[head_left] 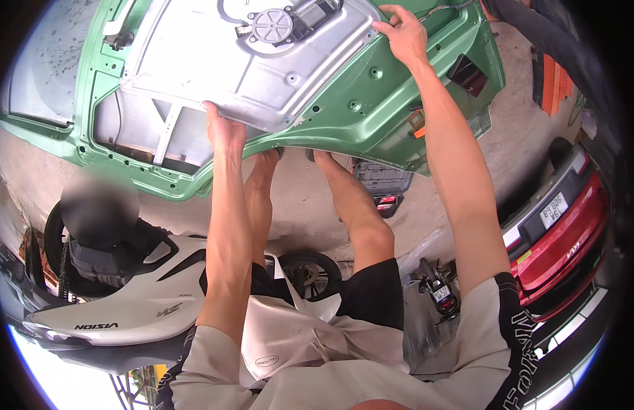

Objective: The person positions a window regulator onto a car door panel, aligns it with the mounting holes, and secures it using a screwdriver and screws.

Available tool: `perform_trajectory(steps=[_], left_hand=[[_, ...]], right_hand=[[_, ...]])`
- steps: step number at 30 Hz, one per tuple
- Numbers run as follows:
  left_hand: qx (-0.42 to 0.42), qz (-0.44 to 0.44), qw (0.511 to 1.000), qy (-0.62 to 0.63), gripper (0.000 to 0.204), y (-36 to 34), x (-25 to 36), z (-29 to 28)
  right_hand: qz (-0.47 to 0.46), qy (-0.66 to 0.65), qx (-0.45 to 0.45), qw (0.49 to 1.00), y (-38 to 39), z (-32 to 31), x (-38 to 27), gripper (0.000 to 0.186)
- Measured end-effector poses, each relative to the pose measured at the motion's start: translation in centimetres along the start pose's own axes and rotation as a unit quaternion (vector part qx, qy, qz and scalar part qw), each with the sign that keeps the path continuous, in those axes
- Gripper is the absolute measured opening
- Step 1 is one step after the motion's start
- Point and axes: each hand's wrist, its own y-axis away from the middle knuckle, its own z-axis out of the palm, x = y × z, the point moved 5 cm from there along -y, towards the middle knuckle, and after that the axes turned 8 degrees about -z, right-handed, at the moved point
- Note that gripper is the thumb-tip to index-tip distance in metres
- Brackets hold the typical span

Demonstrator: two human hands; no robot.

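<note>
A silver metal door panel (194, 68) with a round window motor (274, 26) on it lies over a green car door (351, 133). My left hand (226, 134) holds the panel's near edge, thumb on top and the other fingers partly hidden. At the panel's far right edge, my right hand (406, 39) grips the rim between thumb and fingers. Left of my left hand, the panel stands off the door's frame and an opening with a grey brace (168, 133) shows.
A dark flat device (467, 75) and an orange-and-black tool (417, 123) rest on the door's right part. Below it, an open tool case (382, 179) sits on the floor. A white motorbike (126, 301) stands left; a red car (563, 232) is at right.
</note>
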Motion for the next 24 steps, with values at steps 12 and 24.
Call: perform_trajectory(steps=[12, 24], left_hand=[[0.029, 0.027, 0.955, -0.295, 0.066, 3.4, -0.8, 0.3], [0.035, 0.155, 0.849, -0.503, 0.043, 5.0, -2.1, 0.5]], right_hand=[[-0.011, -0.046, 0.015, 0.999, 0.8, -1.0, -1.8, 0.033], [-0.011, -0.071, 0.035, 0.997, 1.3, -1.3, -1.5, 0.036]])
